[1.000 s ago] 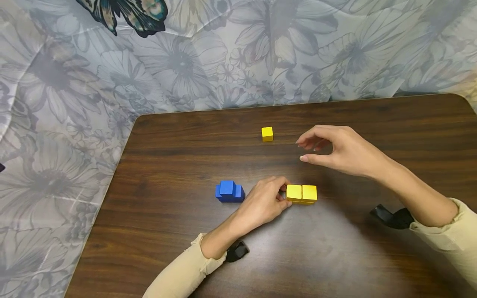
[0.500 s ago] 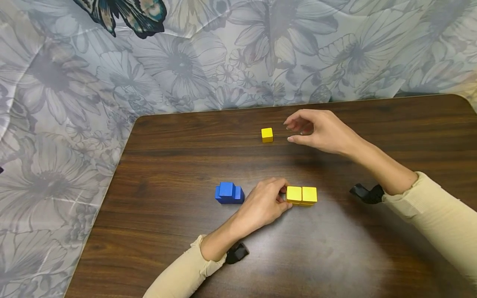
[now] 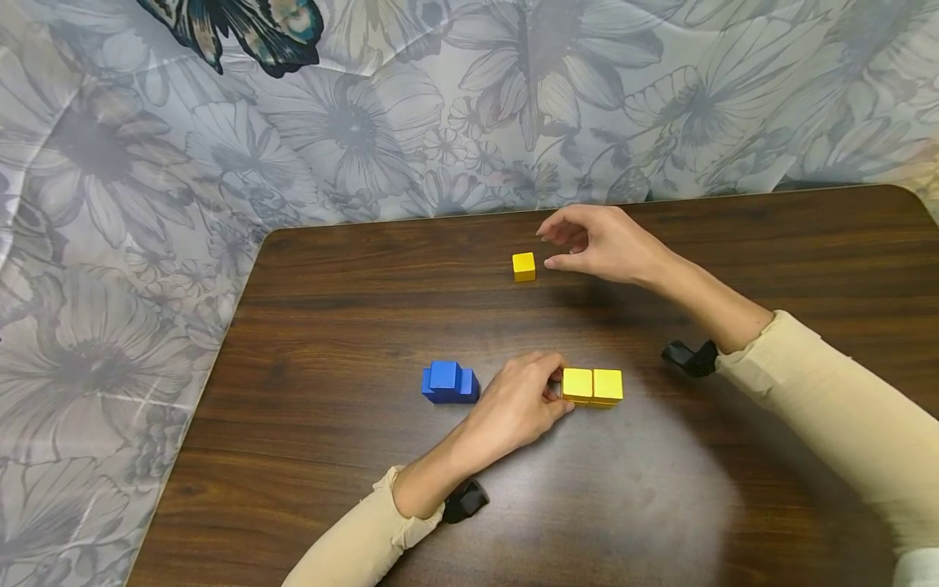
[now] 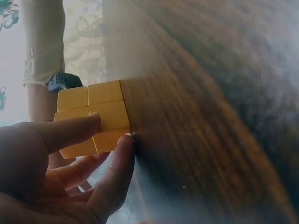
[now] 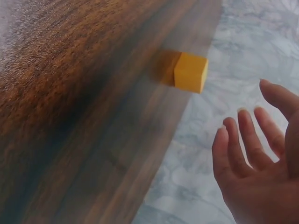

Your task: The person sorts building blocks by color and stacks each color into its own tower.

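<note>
My left hand (image 3: 517, 399) grips the left end of a small block of yellow cubes (image 3: 607, 385) on the table. From the left wrist, those yellow cubes (image 4: 106, 93) appear stacked two high and side by side, with the thumb across the near face and fingertips at the lower edge. Toward the back, my right hand (image 3: 605, 249) hovers just right of a single yellow cube (image 3: 524, 267), thumb and fingers apart and nothing between them. The right wrist view shows that yellow cube (image 5: 189, 72) beyond the spread fingers of the right hand (image 5: 261, 163).
A stepped group of blue cubes (image 3: 444, 381) stands left of the left hand. The dark wooden table (image 3: 330, 302) ends at a back edge close behind the single cube, with a floral cloth (image 3: 352, 122) behind it. Each wrist wears a black camera.
My right hand has moved left and toward the back, up to the single yellow cube. The left hand stays on the yellow cubes.
</note>
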`<state>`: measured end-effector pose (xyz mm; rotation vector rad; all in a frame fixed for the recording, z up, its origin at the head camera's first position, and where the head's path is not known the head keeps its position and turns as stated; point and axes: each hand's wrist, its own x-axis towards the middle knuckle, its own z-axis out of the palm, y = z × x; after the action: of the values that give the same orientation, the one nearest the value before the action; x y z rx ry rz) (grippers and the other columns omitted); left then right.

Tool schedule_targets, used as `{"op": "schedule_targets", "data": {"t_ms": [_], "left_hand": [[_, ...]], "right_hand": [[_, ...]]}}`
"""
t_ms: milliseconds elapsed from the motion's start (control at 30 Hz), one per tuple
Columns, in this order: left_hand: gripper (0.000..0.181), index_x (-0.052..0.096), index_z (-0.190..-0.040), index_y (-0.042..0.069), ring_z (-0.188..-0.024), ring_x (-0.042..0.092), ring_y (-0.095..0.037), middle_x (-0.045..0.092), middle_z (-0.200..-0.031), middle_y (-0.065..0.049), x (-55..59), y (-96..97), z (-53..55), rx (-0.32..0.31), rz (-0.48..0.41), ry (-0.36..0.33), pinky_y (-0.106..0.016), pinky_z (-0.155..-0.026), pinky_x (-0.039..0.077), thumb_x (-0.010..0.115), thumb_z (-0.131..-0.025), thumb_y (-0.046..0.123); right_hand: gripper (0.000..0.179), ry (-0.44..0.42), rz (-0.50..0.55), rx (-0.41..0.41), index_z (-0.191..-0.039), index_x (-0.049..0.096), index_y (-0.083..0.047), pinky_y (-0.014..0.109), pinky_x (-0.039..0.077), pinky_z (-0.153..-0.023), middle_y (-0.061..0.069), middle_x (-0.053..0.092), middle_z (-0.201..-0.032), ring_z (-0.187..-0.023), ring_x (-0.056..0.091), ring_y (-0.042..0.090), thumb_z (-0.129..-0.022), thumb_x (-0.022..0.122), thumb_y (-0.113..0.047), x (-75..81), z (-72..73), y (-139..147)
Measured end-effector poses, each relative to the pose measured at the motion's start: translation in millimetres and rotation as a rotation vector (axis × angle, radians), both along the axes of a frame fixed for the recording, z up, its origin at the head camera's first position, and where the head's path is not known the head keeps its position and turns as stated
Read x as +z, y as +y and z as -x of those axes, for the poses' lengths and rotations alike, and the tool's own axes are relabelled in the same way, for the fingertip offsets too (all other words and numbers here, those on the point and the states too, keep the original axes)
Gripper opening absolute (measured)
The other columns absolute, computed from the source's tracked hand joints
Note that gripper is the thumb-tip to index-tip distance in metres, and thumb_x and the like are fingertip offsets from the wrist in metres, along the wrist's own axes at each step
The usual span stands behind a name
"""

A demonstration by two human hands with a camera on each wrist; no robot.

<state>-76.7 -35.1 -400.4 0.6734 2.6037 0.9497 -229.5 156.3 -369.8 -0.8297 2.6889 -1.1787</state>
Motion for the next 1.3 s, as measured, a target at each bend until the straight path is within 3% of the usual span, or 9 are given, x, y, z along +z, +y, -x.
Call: {"op": "schedule_targets", "data": {"t_ms": [633, 1300], "left_hand": [[0.029, 0.067, -0.106, 0.009, -0.076, 0.059, -0.001, 0.063, -0.092, 0.002, -2.5, 1.4, -3.6, -0.01, 0.016, 0.067, -0.009, -0.064, 0.044, 0.083, -0.082, 0.014], [0.021, 0.069, -0.096, 0.011, -0.074, 0.057, -0.001, 0.061, -0.088, 0.002, -1.8, -0.3, -0.9, -0.031, 0.05, 0.119, -0.009, -0.062, 0.043, 0.083, -0.082, 0.017]], "right_hand": [[0.04, -0.019, -0.062, 0.03, -0.118, 0.066, -0.005, 0.043, 0.053, -0.086, 0.012, 0.067, -0.114, -0.098, 0.064, 0.026, -0.082, 0.082, -0.013, -31.1, 12.2, -18.1], [0.032, -0.069, -0.139, -0.002, -0.114, 0.069, -0.005, 0.041, 0.053, -0.082, 0.01, 0.07, -0.104, -0.092, 0.065, 0.023, -0.085, 0.08, -0.016, -37.6, 20.3, -25.6]]}}
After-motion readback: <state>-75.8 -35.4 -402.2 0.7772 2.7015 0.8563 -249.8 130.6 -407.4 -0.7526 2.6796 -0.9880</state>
